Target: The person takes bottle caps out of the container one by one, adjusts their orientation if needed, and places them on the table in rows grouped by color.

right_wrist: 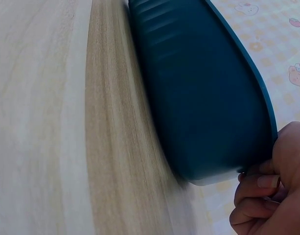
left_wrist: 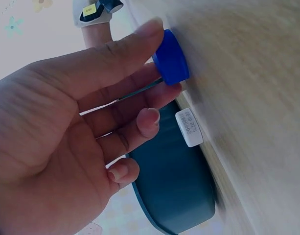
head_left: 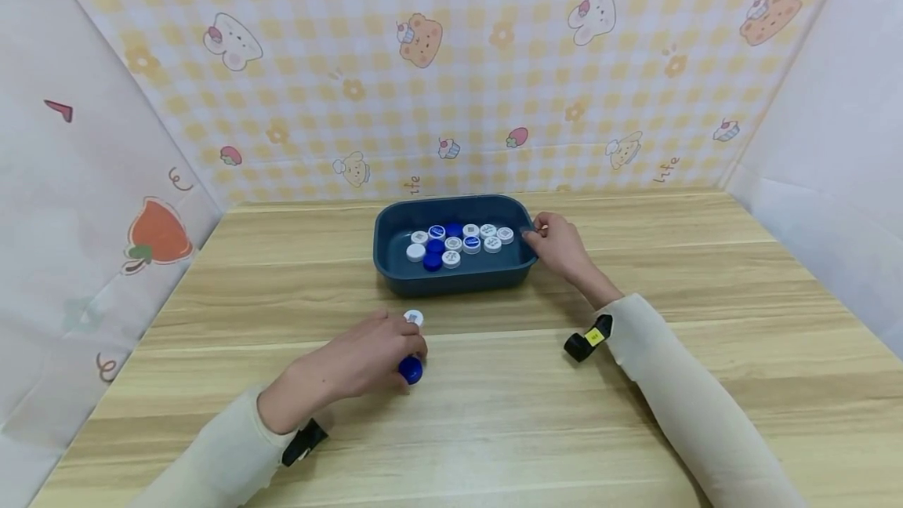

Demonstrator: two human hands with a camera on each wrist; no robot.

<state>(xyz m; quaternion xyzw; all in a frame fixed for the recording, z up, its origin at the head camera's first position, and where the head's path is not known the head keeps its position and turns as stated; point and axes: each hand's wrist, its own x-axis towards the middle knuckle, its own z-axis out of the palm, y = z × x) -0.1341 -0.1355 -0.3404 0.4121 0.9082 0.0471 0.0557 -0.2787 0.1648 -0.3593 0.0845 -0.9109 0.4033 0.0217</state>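
Observation:
My left hand [head_left: 360,355] pinches a blue bottle cap [left_wrist: 172,58] between thumb and fingertips, low over the wooden table. Just beyond those fingers a white bottle cap [head_left: 414,318] sits on the table; printing on its side shows in the left wrist view. A dark teal plastic tub [head_left: 451,286] stands farther back. Inside it lie several white caps [head_left: 451,259] and blue caps [head_left: 433,262], spread over the floor of the tub. With thumb and curled fingers, my right hand [head_left: 560,245] grips the tub's rim at its right end.
Behind the tub rises a yellow checked backdrop [head_left: 466,100] with cartoon prints. White sheets [head_left: 77,179] wall in the left and right sides. The wooden table [head_left: 508,429] runs in front of the tub and to both sides. Each wrist wears a black strap.

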